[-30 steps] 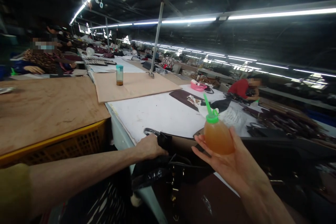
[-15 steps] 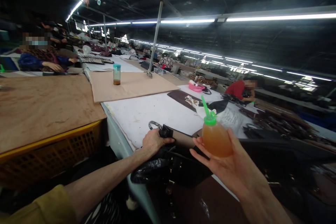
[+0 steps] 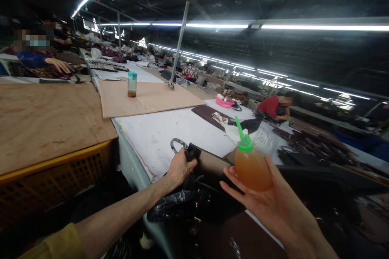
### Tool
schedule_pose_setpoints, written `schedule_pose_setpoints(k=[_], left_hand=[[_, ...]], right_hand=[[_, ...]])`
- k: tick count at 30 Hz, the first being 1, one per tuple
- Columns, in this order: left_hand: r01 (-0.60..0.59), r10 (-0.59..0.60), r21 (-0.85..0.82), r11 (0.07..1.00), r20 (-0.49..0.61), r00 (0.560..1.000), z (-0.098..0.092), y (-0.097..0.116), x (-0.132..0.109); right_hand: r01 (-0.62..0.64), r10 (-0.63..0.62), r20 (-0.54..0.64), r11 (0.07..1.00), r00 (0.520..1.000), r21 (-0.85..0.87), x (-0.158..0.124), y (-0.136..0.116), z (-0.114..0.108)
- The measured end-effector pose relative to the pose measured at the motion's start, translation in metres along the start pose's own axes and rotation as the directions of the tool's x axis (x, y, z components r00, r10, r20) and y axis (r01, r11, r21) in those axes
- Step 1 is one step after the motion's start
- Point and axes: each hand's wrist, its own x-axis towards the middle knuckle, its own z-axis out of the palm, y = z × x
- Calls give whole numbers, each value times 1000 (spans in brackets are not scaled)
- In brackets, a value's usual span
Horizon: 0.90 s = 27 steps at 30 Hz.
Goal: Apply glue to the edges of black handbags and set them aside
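My left hand (image 3: 179,168) is closed on the upper edge of a glossy black bag (image 3: 212,194), beside a corner wrapped in dark plastic. A ring-shaped strap or handle (image 3: 177,144) in clear film stands just beyond those fingers. On my right palm rests a soft squeeze bottle (image 3: 253,170) of amber liquid, its green spout tilted up to the left. My right hand (image 3: 264,206) cradles it from below, with the thumb behind and some fingers stretched out. A flat brownish panel (image 3: 214,164) of the bag shows between the hands. The bag's lower part is dark and hard to make out.
A white-covered table (image 3: 161,129) carries dark brown pieces and a pink basket (image 3: 225,101). Farther left, a bottle with a teal cap (image 3: 131,85) stands on a tan board (image 3: 152,97). A yellow crate (image 3: 60,170) lies under a wooden board. Co-workers sit left and right.
The view has shifted slightly. The squeeze bottle sits a little lower in the picture, still in my right hand. My left hand keeps its grip on the bag.
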Motion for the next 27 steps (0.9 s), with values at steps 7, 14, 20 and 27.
schedule_pose_setpoints(k=[7,14,20,27], left_hand=[[8,5,118,993,-110,994,-11,1,-9],[-170,170,-10,985,5,985,-27,-10,-21],[-267,256,-141,953,-88,963,-24,-21,-24],[-436,415,-161,885,-149,898,-37,38,-20]], right_hand=[[15,-14,-13,1000,1000,26,3,-2,-4],[29,-27,-40,998,999,51,3,-3,-10],[24,-15,-50,985,999,169,0,-5,-16],[38,-32,-31,976,999,215,-21,-16,-31]])
